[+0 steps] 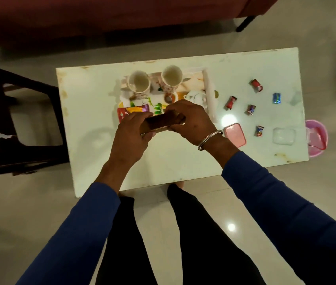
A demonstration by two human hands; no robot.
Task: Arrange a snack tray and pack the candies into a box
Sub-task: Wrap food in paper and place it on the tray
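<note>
My left hand (131,133) and right hand (189,122) both grip a dark brown bar (159,124) tight, above the tray (209,95); five candies (251,109) lie near the pink box (236,134)

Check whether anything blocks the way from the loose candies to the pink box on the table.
Nothing visible does. The candies lie on bare table just beyond the pink box, but its lid looks on. Both hands, left hand and right hand, hold a dark packet.
</note>
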